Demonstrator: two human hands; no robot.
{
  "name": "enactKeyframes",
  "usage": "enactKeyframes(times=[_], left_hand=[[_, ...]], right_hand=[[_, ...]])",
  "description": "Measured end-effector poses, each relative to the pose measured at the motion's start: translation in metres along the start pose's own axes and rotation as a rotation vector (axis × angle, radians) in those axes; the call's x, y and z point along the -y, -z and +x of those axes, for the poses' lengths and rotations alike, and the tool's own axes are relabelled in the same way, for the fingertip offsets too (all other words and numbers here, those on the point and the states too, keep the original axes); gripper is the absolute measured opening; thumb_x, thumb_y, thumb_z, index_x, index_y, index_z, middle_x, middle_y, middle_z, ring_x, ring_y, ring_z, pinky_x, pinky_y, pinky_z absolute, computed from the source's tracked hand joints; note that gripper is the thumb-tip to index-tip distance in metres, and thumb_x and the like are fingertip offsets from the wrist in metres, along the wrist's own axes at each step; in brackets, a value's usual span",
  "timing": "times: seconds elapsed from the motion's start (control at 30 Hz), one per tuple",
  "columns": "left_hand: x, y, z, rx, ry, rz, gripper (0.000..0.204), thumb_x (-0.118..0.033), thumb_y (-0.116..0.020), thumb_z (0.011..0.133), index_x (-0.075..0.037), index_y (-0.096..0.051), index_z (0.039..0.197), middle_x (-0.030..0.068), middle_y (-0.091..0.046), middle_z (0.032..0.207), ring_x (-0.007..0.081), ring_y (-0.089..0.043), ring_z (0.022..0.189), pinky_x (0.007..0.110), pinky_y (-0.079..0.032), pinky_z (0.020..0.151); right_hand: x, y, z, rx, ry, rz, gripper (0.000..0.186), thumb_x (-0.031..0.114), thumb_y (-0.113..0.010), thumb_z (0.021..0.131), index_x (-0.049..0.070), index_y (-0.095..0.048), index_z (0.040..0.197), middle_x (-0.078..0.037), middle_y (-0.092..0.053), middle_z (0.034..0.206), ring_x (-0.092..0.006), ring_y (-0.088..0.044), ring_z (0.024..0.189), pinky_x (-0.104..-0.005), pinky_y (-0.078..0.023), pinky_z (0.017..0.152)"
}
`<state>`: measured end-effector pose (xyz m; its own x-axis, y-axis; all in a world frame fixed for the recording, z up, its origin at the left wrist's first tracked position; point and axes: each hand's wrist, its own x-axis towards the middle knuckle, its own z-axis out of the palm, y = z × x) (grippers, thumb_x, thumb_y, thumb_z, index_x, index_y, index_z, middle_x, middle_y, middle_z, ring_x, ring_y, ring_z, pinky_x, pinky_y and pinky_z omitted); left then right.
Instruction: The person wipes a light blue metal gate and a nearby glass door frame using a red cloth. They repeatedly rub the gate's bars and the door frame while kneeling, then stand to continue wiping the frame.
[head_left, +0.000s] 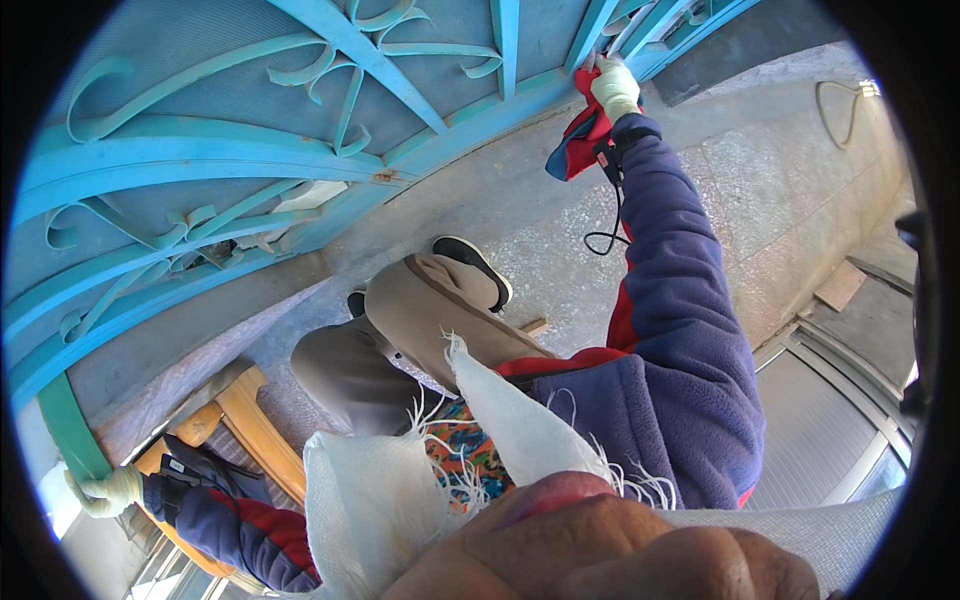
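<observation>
My right hand (614, 88), in a pale glove, reaches up to the blue metal grille (470, 122) at the upper right. Its fingers are closed on a red cloth (582, 140) with a blue-green part, which hangs below the hand. The cloth is up against the grille bars, and the glove hides part of the fingers. At the lower left, my gloved left hand (108, 490) is curled round the lower visible end of a green post (75, 430).
Wooden furniture (262, 430) stands beside my left arm. Under the grille is a stone ledge (190, 330). A speckled floor (560, 240) surrounds my shoes (478, 268). A looped cord (852, 125) lies to the right, with a wood piece (840, 285) and a paneled door (815, 425) nearer.
</observation>
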<state>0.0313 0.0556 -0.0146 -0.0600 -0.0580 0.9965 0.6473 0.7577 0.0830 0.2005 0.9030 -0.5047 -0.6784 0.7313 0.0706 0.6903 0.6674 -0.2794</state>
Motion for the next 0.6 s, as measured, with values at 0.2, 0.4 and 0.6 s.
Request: enactKeyframes(times=[0.2,0.4,0.6], left_hand=[[-0.012,-0.008,-0.003,-0.001,-0.075,0.038,0.047,-0.038,-0.066,0.091,0.006,-0.071,0.105,0.0153,-0.074,0.103,0.0231,-0.069,0.090,0.034,-0.057,0.079],[0.006,0.003,-0.001,0.097,0.016,0.144,0.038,-0.029,-0.061,0.095,0.004,-0.070,0.111,0.0136,-0.072,0.108,0.0216,-0.067,0.092,0.032,-0.053,0.084],[0.025,0.003,0.002,0.086,-0.120,0.171,0.029,-0.026,-0.066,0.089,-0.003,-0.074,0.105,0.0123,-0.073,0.096,0.0216,-0.066,0.079,0.033,-0.052,0.074]], right_hand=[[0.003,-0.005,-0.027,0.104,0.092,-0.036,0.034,0.031,-0.050,0.096,0.017,-0.068,0.121,-0.014,-0.068,0.118,-0.0349,-0.064,0.111,-0.0428,-0.051,0.094],[0.002,-0.035,-0.159,0.414,0.149,0.056,0.032,0.018,-0.053,0.088,0.018,-0.070,0.115,-0.018,-0.069,0.108,-0.0389,-0.065,0.104,-0.0462,-0.053,0.089],[-0.009,-0.012,-0.204,0.527,0.083,0.215,0.071,0.005,-0.077,0.068,0.017,-0.059,0.137,-0.016,-0.065,0.126,-0.0319,-0.062,0.117,-0.0361,-0.049,0.100]])
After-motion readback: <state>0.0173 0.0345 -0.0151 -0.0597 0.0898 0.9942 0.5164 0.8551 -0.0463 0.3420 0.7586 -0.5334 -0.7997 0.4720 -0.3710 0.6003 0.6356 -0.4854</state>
